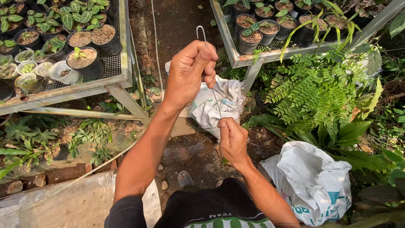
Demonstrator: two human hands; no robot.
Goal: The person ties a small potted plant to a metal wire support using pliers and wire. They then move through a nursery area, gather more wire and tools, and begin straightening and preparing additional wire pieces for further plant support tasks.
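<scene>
Your fingers (205, 57) are closed on a thin metal wire (215, 95), which you hold at two places. Your left hand (190, 71) is raised and wraps the upper part, thumb pressed against the curled fingers; above that fist the wire rises and bends over into a narrow hook. Your right hand (232, 141) sits lower and nearer your body, pinching the bottom end between thumb and forefinger. Between the two hands the wire runs nearly straight, slanting slightly down to the right.

Straight behind the wire lies a crumpled white woven sack (215, 107) on the dirt floor (177, 25), its top edge frayed. A second white sack (310, 181) stands near your right forearm, bulging and knotted shut, with teal printing low on its side. Below your right hand you can see a small round pot (220, 161) of soil on the ground, and beside it a sandalled foot (184, 179).

On your left a mesh-topped counter (112, 63) carries black pots (86, 61) of soil and small white cups (63, 72). Another mesh counter (270, 55) at upper right holds more black pots with seedlings. A large fern (312, 93) spreads beneath it, just above the knotted sack.
</scene>
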